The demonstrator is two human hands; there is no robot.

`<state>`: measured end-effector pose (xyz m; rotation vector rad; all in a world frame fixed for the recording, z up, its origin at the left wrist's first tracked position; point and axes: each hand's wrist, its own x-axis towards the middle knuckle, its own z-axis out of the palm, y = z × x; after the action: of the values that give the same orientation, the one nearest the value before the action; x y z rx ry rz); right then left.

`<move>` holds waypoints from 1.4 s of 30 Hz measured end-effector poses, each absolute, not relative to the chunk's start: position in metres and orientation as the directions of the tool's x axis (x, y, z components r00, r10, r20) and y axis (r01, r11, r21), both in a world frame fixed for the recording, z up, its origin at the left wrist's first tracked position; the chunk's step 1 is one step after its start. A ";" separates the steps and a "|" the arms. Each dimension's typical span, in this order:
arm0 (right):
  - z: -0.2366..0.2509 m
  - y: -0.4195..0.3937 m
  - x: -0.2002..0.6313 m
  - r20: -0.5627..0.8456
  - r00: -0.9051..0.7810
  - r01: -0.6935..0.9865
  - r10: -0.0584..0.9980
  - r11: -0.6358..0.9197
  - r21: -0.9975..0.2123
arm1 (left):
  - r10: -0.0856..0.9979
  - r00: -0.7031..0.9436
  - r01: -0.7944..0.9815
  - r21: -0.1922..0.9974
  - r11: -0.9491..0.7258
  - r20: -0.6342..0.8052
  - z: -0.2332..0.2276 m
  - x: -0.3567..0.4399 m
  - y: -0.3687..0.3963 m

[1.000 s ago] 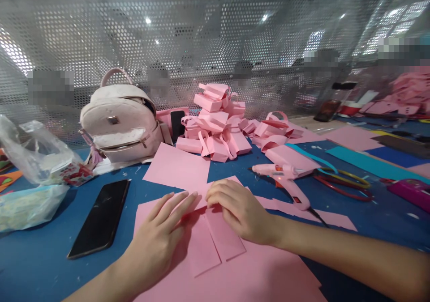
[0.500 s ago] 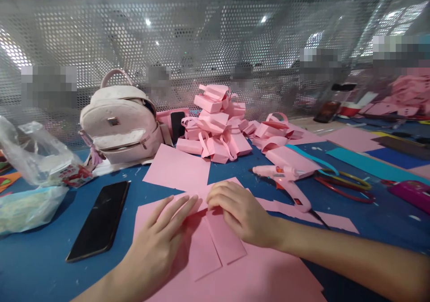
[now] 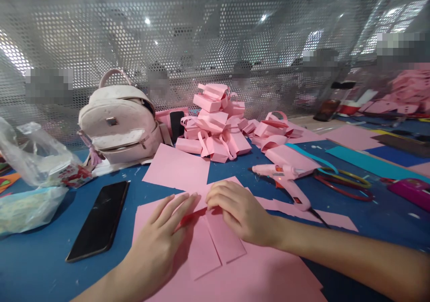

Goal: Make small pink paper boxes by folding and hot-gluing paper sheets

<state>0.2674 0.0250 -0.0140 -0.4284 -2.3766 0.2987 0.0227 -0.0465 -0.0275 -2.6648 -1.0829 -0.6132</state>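
Observation:
A folded piece of pink paper (image 3: 227, 242) with a seam down its middle lies in front of me, over larger pink sheets (image 3: 265, 275). My left hand (image 3: 160, 239) rests on its left side, fingers stretched out and flat. Its far edge is pinched by the curled fingers of my right hand (image 3: 239, 210); the fingertips are partly hidden. Something red shows beside my left thumb, too covered to make out. To the right of my right hand lies a pink glue gun (image 3: 285, 181), touched by neither hand.
Folded pink paper boxes with handles (image 3: 218, 123) are heaped at the back. A pale backpack (image 3: 117, 123), a black phone (image 3: 99, 221) and plastic bags (image 3: 30, 208) are at left. Scissors (image 3: 346, 185) and a magenta tool (image 3: 411, 192) lie at right. A perforated metal screen (image 3: 201, 47) stands behind.
Hardly anything differs. Both hands keep their places on the folded pink paper, and the whole view has shifted very slightly.

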 end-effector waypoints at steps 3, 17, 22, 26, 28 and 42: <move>-0.013 0.025 0.268 0.596 -0.704 0.220 0.385 0.917 -0.332 | 0.618 0.654 0.702 -0.046 -0.710 0.437 -0.027 0.024 -0.046; -0.012 0.024 0.267 0.584 -0.707 0.221 0.398 0.910 -0.352 | 0.668 0.646 0.725 -0.020 -0.689 0.369 -0.024 0.031 -0.048; -0.013 0.024 0.267 0.590 -0.698 0.229 0.407 0.906 -0.355 | 0.699 0.643 0.741 -0.025 -0.671 0.314 -0.026 0.029 -0.048; -0.015 0.026 0.268 0.596 -0.686 0.227 0.418 0.901 -0.370 | 0.706 0.642 0.745 -0.023 -0.667 0.299 -0.026 0.030 -0.046; -0.016 0.026 0.268 0.606 -0.675 0.225 0.420 0.900 -0.373 | 0.707 0.638 0.748 -0.030 -0.663 0.304 -0.025 0.031 -0.047; -0.012 0.025 0.268 0.610 -0.685 0.223 0.399 0.912 -0.345 | 0.773 0.232 0.627 0.517 -0.583 0.591 -0.014 0.030 -0.049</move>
<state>0.2684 0.0246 -0.0116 -0.4409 -2.3468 0.3152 0.0304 -0.0486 -0.0138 -2.5935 -1.4911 -1.4223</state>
